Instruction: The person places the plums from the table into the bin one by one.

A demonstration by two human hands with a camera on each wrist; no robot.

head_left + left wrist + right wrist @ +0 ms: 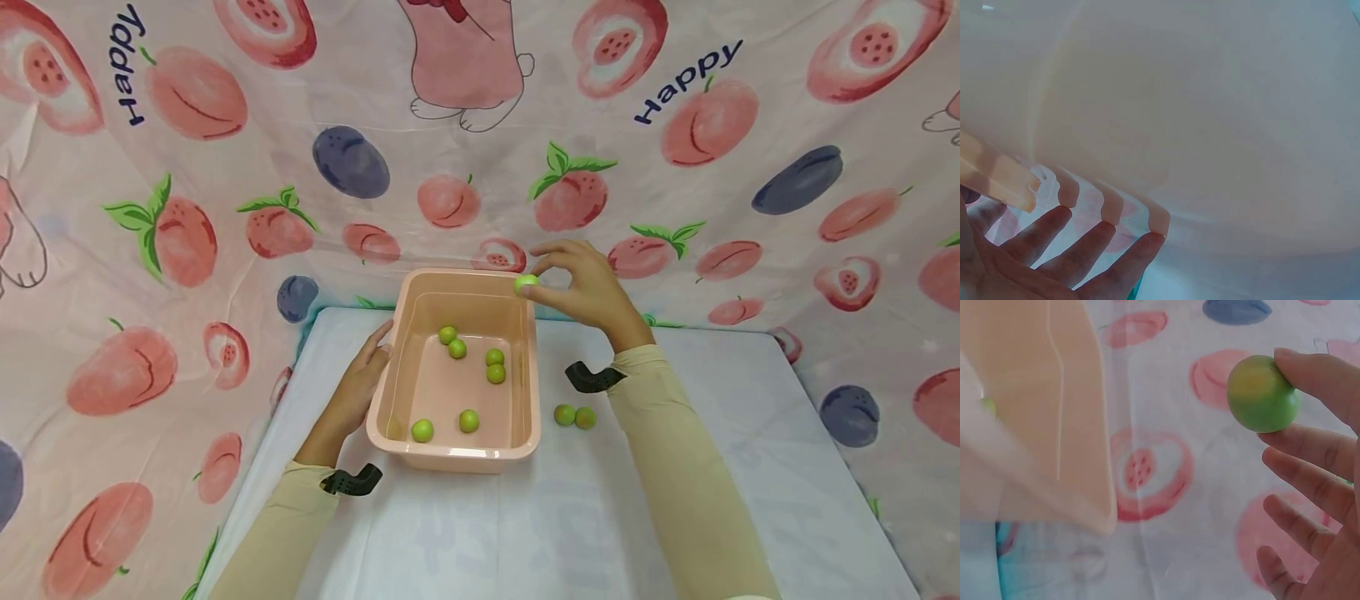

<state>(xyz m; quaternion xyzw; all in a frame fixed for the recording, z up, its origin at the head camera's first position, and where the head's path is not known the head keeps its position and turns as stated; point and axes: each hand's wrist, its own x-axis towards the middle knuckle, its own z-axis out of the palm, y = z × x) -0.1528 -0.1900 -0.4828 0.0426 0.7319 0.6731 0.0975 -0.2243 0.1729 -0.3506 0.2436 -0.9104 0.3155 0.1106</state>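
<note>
My right hand [588, 287] pinches a small green lime [1262, 394] between thumb and index finger, its other fingers spread apart. In the head view this lime overlaps the far right corner of a peach-coloured plastic basin [457, 454]. My left hand [358, 392] rests on the basin's left side; in the left wrist view its straight fingers [1088, 253] touch the outer wall under the rim. Inside the basin lie several limes, including a pair at the back [447, 335], a pair at the right [495, 373] and one near the front left corner [422, 430].
Two more limes [574, 417] lie side by side on the white tabletop [480, 533], right of the basin. A fruit-printed cloth [472, 225] hangs behind and around the table. Black curved pieces [592, 377] stick out at both wrists.
</note>
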